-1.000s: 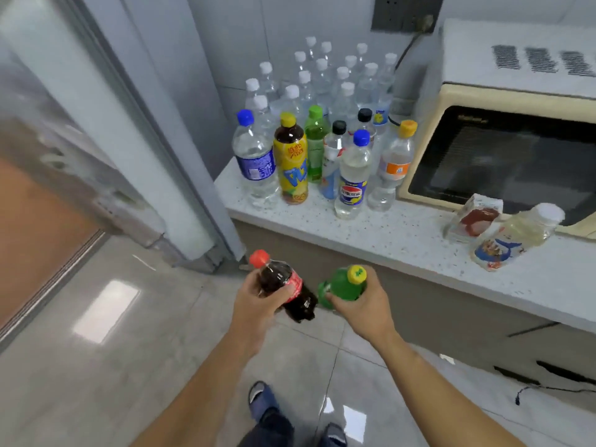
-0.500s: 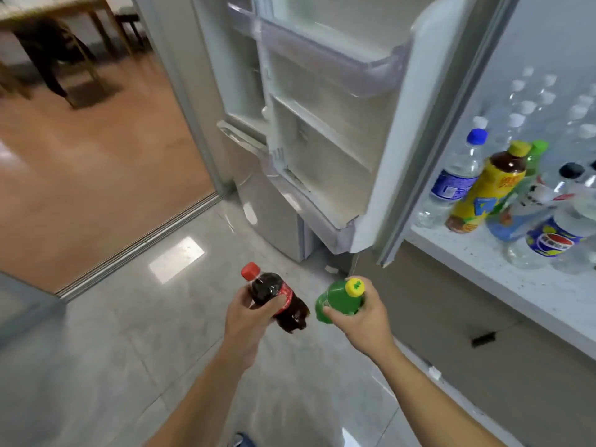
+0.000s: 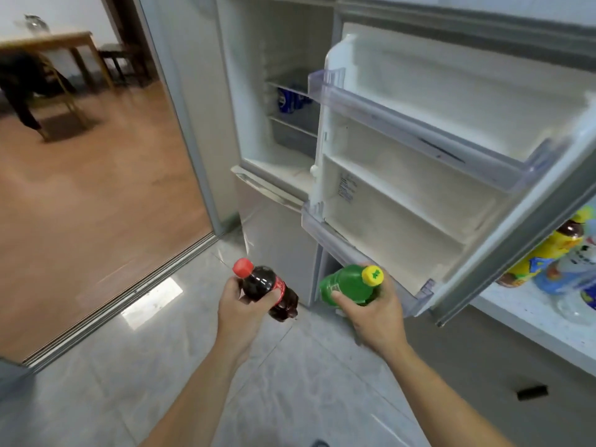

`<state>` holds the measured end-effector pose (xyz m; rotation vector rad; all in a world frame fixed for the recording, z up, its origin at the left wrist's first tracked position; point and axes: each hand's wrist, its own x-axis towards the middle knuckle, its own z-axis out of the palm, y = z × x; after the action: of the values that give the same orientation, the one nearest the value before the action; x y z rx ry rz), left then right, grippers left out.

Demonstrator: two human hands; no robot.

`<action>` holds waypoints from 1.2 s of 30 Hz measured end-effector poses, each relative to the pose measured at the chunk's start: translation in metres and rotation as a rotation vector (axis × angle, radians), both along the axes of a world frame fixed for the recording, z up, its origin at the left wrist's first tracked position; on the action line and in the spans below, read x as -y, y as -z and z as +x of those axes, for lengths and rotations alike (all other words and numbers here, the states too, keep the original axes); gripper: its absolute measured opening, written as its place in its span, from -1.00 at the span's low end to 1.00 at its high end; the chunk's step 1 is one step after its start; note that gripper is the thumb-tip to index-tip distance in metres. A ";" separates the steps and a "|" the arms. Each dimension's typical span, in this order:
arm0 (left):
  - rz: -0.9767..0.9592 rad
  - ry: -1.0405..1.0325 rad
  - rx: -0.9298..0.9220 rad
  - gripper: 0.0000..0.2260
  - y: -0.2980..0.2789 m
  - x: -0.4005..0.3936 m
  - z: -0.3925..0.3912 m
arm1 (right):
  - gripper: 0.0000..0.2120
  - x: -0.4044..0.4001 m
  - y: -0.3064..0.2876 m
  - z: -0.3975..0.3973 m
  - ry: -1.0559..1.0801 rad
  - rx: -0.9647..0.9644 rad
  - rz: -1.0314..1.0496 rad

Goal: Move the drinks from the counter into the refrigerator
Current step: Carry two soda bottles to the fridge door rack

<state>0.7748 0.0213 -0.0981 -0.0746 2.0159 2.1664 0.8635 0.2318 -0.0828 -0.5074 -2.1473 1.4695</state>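
My left hand (image 3: pixel 240 306) grips a small dark cola bottle (image 3: pixel 267 288) with a red cap, tilted up to the left. My right hand (image 3: pixel 375 312) holds a green bottle (image 3: pixel 346 283) with a yellow cap, just below the lowest door shelf. The refrigerator (image 3: pixel 267 79) stands open straight ahead; its door (image 3: pixel 419 175) swings toward me with bare white shelves. A blue can (image 3: pixel 287 100) sits on an inner shelf. Several more drinks (image 3: pixel 548 262) stand on the counter (image 3: pixel 529 321) at the right edge, partly hidden by the door.
The open door's lower corner (image 3: pixel 425 295) juts out close to my right hand. A grey tiled floor (image 3: pixel 129 366) lies below. Left of a sliding-door track (image 3: pixel 129 288) is a wooden floor with a table (image 3: pixel 48 43) and chair far off.
My view has swung left from the counter's bottles to the open refrigerator, which now looks closer. Both hands keep the same bottles.
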 end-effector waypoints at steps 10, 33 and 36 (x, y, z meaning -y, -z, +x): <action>-0.125 0.220 -0.268 -0.44 -0.059 -0.078 -0.121 | -0.45 -0.058 -0.022 -0.097 0.225 -0.155 0.124; -0.614 0.883 -0.720 -0.40 -0.001 -0.189 -0.278 | -0.47 -0.085 0.002 -0.200 0.334 0.603 0.146; -0.651 0.908 -0.751 -0.42 0.003 -0.190 -0.286 | -0.44 -0.081 0.005 -0.209 0.384 0.646 0.135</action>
<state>0.4886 0.2110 -0.1013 1.4257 2.2961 0.9746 0.6548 0.3131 -0.0878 -1.4057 -2.3975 1.0199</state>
